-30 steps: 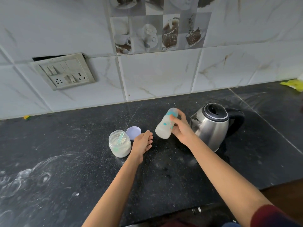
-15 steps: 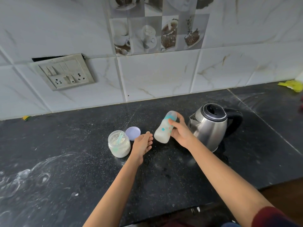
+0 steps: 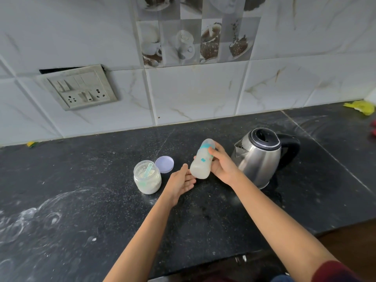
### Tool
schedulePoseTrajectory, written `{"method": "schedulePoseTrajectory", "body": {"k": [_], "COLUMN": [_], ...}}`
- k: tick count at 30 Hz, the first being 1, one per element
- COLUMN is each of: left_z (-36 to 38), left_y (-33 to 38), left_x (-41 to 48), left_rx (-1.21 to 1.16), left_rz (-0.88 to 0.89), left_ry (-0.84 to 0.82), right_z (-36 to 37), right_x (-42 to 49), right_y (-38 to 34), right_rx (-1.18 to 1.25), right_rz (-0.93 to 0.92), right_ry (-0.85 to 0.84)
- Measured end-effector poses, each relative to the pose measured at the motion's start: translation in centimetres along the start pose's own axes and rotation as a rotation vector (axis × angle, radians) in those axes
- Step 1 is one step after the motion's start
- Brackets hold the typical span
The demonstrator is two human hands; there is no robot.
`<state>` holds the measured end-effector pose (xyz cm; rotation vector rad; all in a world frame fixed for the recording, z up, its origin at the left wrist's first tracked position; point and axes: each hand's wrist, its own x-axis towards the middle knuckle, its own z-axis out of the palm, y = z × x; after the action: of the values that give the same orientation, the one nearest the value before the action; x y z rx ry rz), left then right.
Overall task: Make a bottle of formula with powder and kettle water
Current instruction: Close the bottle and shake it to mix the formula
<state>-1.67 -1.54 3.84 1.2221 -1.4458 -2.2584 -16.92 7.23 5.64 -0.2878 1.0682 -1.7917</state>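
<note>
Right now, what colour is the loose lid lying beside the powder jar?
Pale lilac. The lid shows best in the head view, just behind the powder jar.

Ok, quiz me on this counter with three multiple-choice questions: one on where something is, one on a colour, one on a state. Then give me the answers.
1. Where is the lid of the powder jar?
A) screwed onto the jar
B) dropped inside the jar
C) flat on the counter, just behind and right of the jar

2. What colour is the scoop in the jar?
A) pale teal
B) red
C) black

3. How is the bottle?
A) standing upright, untouched
B) held tilted in the right hand
C) lying on its side, untouched

Answers:
1 C, the lid lies on the dark stone beside the open jar.
2 A, the teal handle shows in the jar mouth.
3 B, fingers and thumb wrap the leaning bottle.
</note>
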Motion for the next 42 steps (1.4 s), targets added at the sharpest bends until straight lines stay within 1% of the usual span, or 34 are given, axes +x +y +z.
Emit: {"method": "schedulePoseTrajectory", "body": {"k": [3, 5, 7, 12, 15, 17, 18, 20, 21, 22, 24, 25, 26, 28, 29, 32, 33, 34, 36, 37, 38, 40, 41, 42], "left_z": [0.0, 0.0, 0.1, 0.0, -0.1, 0.0, 0.0, -0.1, -0.3, -0.6, -1.0, -1.1, -1.2, -1.2, -1.1, -0.9, -0.9, -0.8, -0.7, -0.6, -0.6, -0.7, -0.7, -0.7], "left_y": [0.1, 0.2, 0.2, -0.3, -0.4, -0.5, -0.4, -0.1, 0.0, 0.0, -0.1, -0.2, -0.3, -0.5, -0.6, -0.8, -0.8, -0.8, -0.8, -0.7, -0.7, -0.7, -0.7, -0.7], "left_x": [-0.6, -0.9, -1.0, -0.5, -0.4, -0.5, -0.5, -0.5, -0.4, -0.3, -0.1, 0.0, 0.0, 0.0, 0.0, 0.0, 0.1, 0.0, 0.0, -0.1, -0.1, 0.0, 0.0, 0.0], "left_rx": [-0.03, -0.121, -0.138, -0.036, 0.062, 0.063, 0.033, -0.024, -0.04, -0.049, -0.054, -0.051, -0.048, -0.044, -0.042, -0.026, -0.019, -0.012, -0.005, -0.003, -0.002, -0.004, -0.004, -0.003], "left_rz": [-0.067, -0.081, -0.074, 0.0, 0.03, 0.048, 0.064, 0.102, 0.111, 0.112, 0.102, 0.096, 0.092, 0.09, 0.09, 0.083, 0.082, 0.083, 0.087, 0.089, 0.091, 0.086, 0.081, 0.078], "left_ry": [-0.186, -0.242, -0.243, -0.146, -0.114, -0.096, -0.074, -0.001, 0.042, 0.081, 0.128, 0.137, 0.14, 0.144, 0.144, 0.128, 0.125, 0.125, 0.127, 0.128, 0.129, 0.131, 0.132, 0.134], "right_z": [0.2, 0.2, 0.4, 0.8, 0.7, 0.5, 0.3, -0.2, -0.4, -0.6, -0.7, -0.5, -0.3, 0.0, 0.1, 0.1, 0.2, 0.3, 0.3, 0.4, 0.5, 0.2, 0.4, 0.7], "right_x": [0.1, 0.1, 0.0, 0.0, 0.2, 0.2, 0.2, 0.3, 0.2, 0.0, -0.1, -0.2, -0.1, 0.1, 0.1, -0.3, -0.4, -0.5, -0.3, -0.4, -0.5, -0.6, -0.7, -0.7], "right_y": [0.4, 0.5, 0.6, 0.2, 0.1, -0.1, -0.1, -0.2, -0.3, -0.4, -0.8, -1.1, -1.4, -1.6, -1.7, -1.5, -1.5, -1.5, -1.2, -1.2, -1.2, -1.2, -1.4, -1.6], "right_rx": [-0.042, -0.028, -0.074, -0.542, -0.665, -0.608, -0.51, -0.212, -0.083, -0.01, -0.003, -0.008, 0.013, 0.102, 0.116, -0.019, -0.041, -0.02, 0.107, 0.154, 0.151, -0.002, -0.067, -0.079], "right_rz": [0.027, 0.035, 0.041, 0.109, 0.094, 0.055, 0.031, -0.026, -0.037, -0.032, -0.026, -0.042, -0.07, -0.111, -0.114, -0.056, -0.058, -0.077, -0.111, -0.107, -0.084, -0.037, -0.035, -0.05], "right_ry": [-0.021, 0.003, 0.03, 0.101, 0.102, 0.113, 0.134, 0.188, 0.181, 0.142, 0.037, 0.01, 0.018, 0.084, 0.08, -0.042, -0.054, -0.036, 0.029, 0.025, -0.015, -0.113, -0.134, -0.122]}}
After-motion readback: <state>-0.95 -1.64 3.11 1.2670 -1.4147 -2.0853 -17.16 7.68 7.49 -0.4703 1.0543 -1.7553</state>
